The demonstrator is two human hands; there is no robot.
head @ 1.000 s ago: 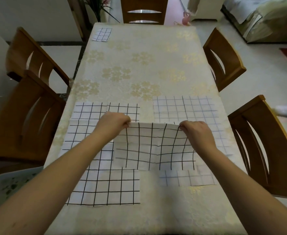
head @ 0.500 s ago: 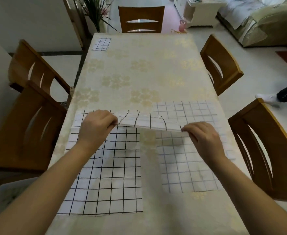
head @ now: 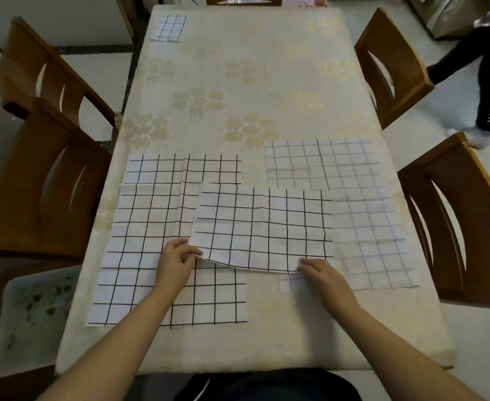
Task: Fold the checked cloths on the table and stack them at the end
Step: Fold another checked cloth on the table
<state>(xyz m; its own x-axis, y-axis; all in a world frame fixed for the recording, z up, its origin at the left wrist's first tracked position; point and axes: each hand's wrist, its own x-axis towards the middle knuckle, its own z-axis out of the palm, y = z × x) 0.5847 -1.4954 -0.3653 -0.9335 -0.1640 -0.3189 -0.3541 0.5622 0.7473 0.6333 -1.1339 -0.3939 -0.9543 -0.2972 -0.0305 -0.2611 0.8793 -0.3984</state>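
Head view: folded cloth (head: 262, 230), near corners in both hands' grip.

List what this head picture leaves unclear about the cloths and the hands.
- Head view: how many layers the folded cloth has; only its top shows.
- Right hand fingertips: blurred, so its grip on the cloth edge is uncertain.
- Pale checked cloth: its near left part lies under the folded cloth.
- Small folded cloth at the far end: too small to count layers.

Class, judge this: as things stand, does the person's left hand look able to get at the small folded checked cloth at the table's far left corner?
Probably not yet: the left hand pinches the middle cloth, and the small folded cloth lies across the table, though nothing blocks the way.
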